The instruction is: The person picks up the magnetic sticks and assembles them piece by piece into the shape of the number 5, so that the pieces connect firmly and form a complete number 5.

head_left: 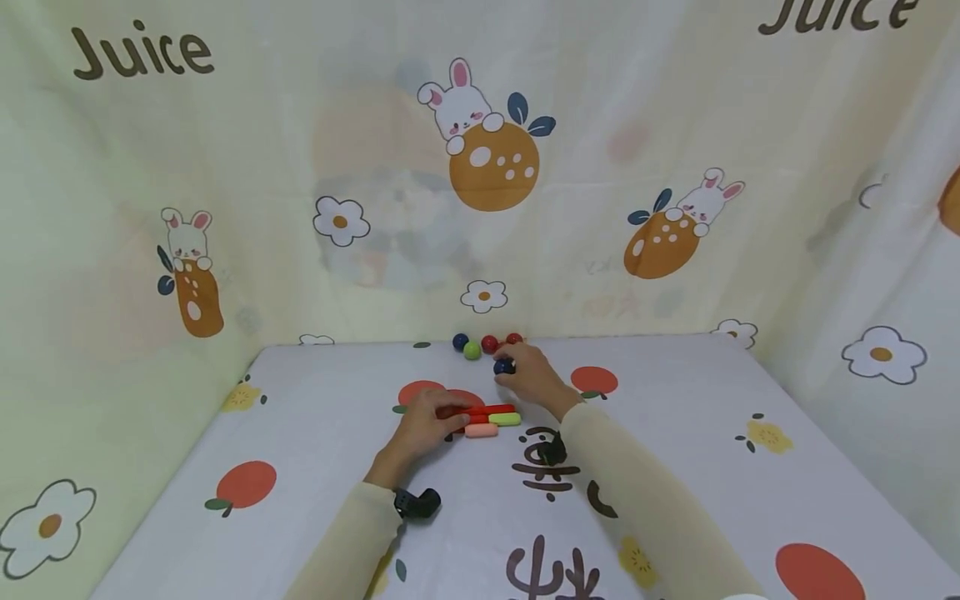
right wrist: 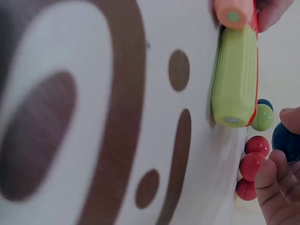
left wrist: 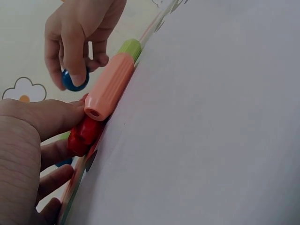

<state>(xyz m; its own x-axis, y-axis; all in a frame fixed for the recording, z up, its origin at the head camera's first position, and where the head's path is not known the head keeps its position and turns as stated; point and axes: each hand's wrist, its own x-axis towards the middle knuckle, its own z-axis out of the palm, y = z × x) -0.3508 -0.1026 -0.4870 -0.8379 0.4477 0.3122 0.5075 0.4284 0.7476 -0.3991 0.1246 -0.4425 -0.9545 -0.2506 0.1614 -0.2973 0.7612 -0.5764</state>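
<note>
My right hand (head_left: 532, 379) pinches a dark blue ball (left wrist: 75, 81) between thumb and fingertips, just in front of a small group of balls. My left hand (head_left: 422, 429) grips the left end of the red sticks (left wrist: 88, 131), thumb on one side and index finger on the other. Its remaining fingers are spread apart. Against the red sticks lie a ribbed light-green stick (right wrist: 236, 75) and a ribbed pink stick (left wrist: 110, 86), end to end, the pink one nearer me. In the head view the left fingers hide the sticks' left ends.
Another dark blue ball (head_left: 461, 342), a green ball (head_left: 472, 351) and three red balls (right wrist: 253, 166) sit at the table's back edge, against a printed curtain (head_left: 570, 250). The table wears a white cloth (head_left: 300, 433) with fruit prints. Dark wrist devices (head_left: 418, 504) sit on both forearms.
</note>
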